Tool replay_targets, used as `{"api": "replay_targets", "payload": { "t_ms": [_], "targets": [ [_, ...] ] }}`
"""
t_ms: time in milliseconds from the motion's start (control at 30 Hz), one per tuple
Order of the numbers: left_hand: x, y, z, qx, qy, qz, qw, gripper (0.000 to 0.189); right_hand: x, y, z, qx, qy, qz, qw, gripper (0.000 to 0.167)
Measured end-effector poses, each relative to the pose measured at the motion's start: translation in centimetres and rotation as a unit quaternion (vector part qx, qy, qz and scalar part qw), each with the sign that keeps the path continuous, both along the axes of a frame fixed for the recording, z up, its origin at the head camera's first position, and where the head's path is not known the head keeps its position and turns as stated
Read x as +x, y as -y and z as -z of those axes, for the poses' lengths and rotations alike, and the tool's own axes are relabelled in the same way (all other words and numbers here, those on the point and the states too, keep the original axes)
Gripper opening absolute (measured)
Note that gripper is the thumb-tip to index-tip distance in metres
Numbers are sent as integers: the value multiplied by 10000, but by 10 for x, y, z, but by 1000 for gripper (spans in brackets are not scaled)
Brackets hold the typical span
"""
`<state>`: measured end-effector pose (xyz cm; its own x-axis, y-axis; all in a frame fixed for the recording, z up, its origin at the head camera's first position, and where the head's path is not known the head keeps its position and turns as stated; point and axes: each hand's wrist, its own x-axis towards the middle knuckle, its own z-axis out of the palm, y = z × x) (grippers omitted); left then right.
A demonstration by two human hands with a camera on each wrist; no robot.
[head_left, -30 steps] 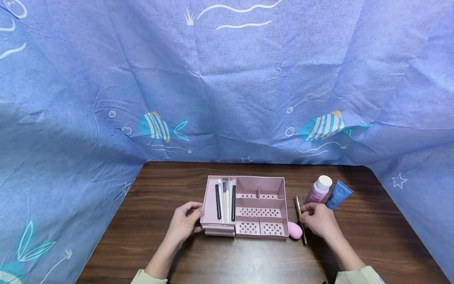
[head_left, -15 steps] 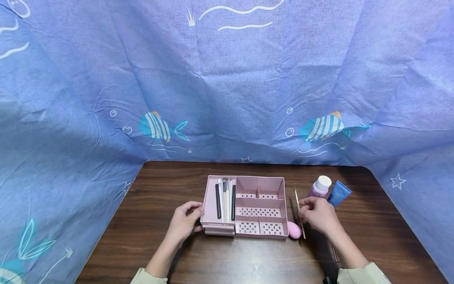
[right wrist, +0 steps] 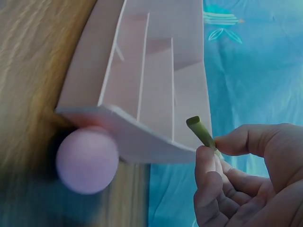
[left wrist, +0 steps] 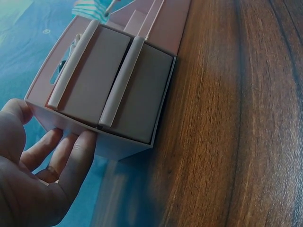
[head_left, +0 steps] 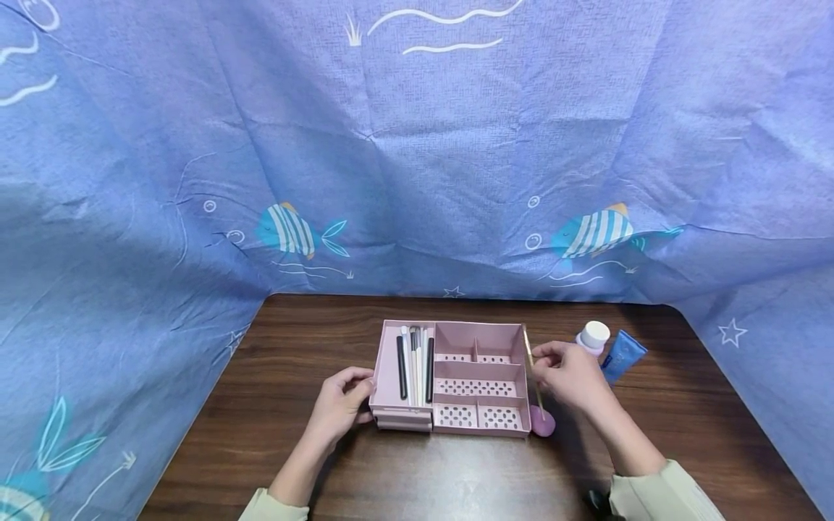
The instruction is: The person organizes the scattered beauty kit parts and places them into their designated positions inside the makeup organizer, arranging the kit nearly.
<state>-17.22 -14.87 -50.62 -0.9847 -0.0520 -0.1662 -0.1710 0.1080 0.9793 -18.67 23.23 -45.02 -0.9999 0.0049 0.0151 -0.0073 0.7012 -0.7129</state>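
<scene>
Gold stick [right wrist: 203, 134] is in the person's right hand [head_left: 568, 373], a narrow grip with thumb and fingertips pinching it, by the right wall of the pink box [head_left: 456, 336]. From where I stand I can't tell whether it is over the rim or just outside. Its lower end shows in front of the pink sponge [right wrist: 87, 161], on the desk [head_left: 313, 333] at the box's near right corner. The left hand [head_left: 339, 401] has its fingers spread against the box's left side, not wrapped round it; that looks like steadying.

Several brushes [head_left: 415, 365] lie lengthwise in the long left section [head_left: 386, 376], with a dark stick [head_left: 401, 367] along one side.

I'd judge the step in hand to be bringing the gold stick to the box. The next move seems to call for lifting it clear of the wall and dividers, then lining it up with the brushes before the pinch loosens. Beyond the right hand are a white-capped bottle [head_left: 595, 335] and blue tube [head_left: 624, 356], best not knocked.
</scene>
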Motion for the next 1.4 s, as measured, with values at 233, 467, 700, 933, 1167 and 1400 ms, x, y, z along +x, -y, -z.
{"api": "replay_targets", "payload": {
  "t_ms": [233, 467, 700, 933, 1167, 1400],
  "targets": [
    [-2, -1, -1, 26, -11, 60, 10000, 23, -6, 23, -13, -191, -17, -117, 9997, 31],
    [-1, 1, -1, 22, -8, 79, 10000, 21, -12, 51, -19, -584, 150, -36, 9982, 32],
    [-1, 3, -1, -38, -32, 90, 9999, 22, -16, 77, -17, -1041, 273, -91, 9941, 31],
    [0, 3, -1, 20, 24, 74, 10000, 22, -18, 106, -21, -1096, 290, -318, 9930, 31],
    [0, 1, -1, -18, 39, 42, 10000, 22, -21, 132, -22, -1262, 390, -486, 9901, 31],
    [0, 0, -3, 41, 35, 47, 10000, 22, -27, 152, -25, -1925, 821, -644, 9757, 30]
  ]
}}
